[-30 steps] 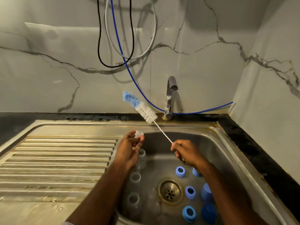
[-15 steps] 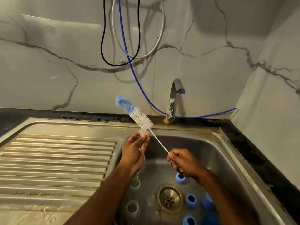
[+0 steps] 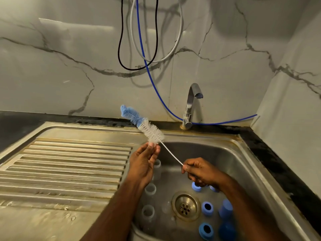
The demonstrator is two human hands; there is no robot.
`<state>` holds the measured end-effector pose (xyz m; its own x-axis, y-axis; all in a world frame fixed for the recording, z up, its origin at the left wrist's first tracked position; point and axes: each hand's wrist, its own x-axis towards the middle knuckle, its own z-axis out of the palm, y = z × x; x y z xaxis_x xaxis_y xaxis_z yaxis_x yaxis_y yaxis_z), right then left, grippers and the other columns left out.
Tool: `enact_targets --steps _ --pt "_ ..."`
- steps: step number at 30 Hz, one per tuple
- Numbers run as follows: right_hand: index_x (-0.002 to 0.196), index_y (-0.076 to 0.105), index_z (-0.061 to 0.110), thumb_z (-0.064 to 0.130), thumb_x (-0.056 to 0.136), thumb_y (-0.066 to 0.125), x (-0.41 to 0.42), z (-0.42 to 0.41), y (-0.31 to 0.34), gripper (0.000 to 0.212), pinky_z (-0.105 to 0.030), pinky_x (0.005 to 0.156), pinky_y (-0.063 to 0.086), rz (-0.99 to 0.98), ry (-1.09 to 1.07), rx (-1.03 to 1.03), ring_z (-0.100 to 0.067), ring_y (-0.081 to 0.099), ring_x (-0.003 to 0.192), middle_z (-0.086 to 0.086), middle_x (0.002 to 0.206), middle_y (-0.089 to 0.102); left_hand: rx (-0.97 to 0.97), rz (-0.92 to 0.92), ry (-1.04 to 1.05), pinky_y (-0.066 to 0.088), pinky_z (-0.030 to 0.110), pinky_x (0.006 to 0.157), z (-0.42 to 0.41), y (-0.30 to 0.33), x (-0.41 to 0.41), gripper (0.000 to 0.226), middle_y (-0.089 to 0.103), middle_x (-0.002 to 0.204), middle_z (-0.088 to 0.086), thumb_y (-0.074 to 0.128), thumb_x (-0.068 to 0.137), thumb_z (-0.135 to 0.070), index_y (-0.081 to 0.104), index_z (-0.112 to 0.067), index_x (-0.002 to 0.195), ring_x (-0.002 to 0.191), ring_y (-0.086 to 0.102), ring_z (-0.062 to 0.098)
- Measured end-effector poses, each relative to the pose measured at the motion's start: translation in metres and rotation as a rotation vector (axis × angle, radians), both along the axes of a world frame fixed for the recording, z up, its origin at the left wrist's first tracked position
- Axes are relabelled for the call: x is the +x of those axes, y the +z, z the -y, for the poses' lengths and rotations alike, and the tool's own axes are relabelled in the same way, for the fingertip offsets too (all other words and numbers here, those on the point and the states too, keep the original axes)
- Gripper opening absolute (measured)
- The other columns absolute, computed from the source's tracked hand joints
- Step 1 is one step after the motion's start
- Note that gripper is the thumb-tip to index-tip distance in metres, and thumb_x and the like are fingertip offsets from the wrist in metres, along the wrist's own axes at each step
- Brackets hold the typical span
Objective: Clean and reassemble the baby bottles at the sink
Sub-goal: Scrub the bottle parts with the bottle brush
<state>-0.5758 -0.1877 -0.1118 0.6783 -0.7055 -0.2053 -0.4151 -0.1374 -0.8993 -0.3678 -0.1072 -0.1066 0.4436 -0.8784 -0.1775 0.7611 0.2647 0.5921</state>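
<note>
My right hand (image 3: 199,173) pinches the thin wire handle of a bottle brush (image 3: 152,133), which slants up and left to its blue tip. My left hand (image 3: 144,162) is raised over the sink's left edge. Its fingertips pinch a small clear teat (image 3: 151,144) against the lower end of the white bristles, and the teat is mostly hidden. Three clear bottles (image 3: 150,188) stand in a row along the left wall of the sink (image 3: 243,162). Several blue collars (image 3: 207,207) and blue caps (image 3: 225,208) lie right of the drain (image 3: 185,206).
A steel tap (image 3: 192,105) stands behind the basin with no water running. The ribbed draining board (image 3: 69,162) stretches to the left. Black, grey and blue hoses (image 3: 147,66) hang down the marble wall. A dark counter (image 3: 278,153) borders the sink on the right.
The brush head has dropped down and left until its white bristles meet the fingertips of my left hand. My right hand has moved slightly lower over the basin.
</note>
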Motion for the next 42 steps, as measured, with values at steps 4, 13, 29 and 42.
enact_targets --steps 4,13,29,42 --pt "0.087 0.069 0.014 0.018 0.101 0.054 -0.007 0.002 0.001 0.021 -0.023 0.044 0.028 -0.047 -0.004 -0.069 -0.011 0.036 0.046 -0.003 0.056 0.044 0.061 0.052 -0.165 0.061 0.022 0.065 0.003 0.003 0.009 0.019 0.073 0.086 0.014 0.062 0.096 -0.019 0.068 -0.001 0.102 0.07 0.071 0.016" --pt "0.088 0.064 0.013 0.023 0.103 0.051 -0.011 -0.002 0.008 0.022 -0.022 0.044 0.03 -0.075 0.03 -0.061 -0.01 0.037 0.049 0.006 0.055 0.045 -0.035 0.041 -0.151 0.062 0.026 0.073 0.014 -0.004 0.01 0.031 0.075 0.103 0.021 0.071 0.079 -0.015 0.068 0.001 0.106 0.086 0.075 0.022" --pt "0.079 0.063 0.019 0.022 0.102 0.054 -0.009 -0.005 0.004 0.025 -0.03 0.056 0.041 -0.148 0.034 -0.284 -0.013 0.046 0.059 -0.001 0.065 0.051 0.067 0.006 -0.219 0.061 0.021 0.063 0.013 0.0 0.021 0.019 0.074 0.089 0.016 0.061 0.098 -0.016 0.066 0.0 0.107 0.071 0.072 0.015" --pt "0.083 0.061 0.021 0.024 0.104 0.05 0.003 -0.017 0.003 0.024 -0.027 0.052 0.04 -0.136 0.012 -0.179 -0.012 0.046 0.056 -0.001 0.067 0.051 0.106 0.51 -0.02 0.06 0.023 0.067 0.011 -0.001 0.017 0.019 0.073 0.079 0.008 0.06 0.1 -0.019 0.07 -0.003 0.1 0.069 0.07 0.014"
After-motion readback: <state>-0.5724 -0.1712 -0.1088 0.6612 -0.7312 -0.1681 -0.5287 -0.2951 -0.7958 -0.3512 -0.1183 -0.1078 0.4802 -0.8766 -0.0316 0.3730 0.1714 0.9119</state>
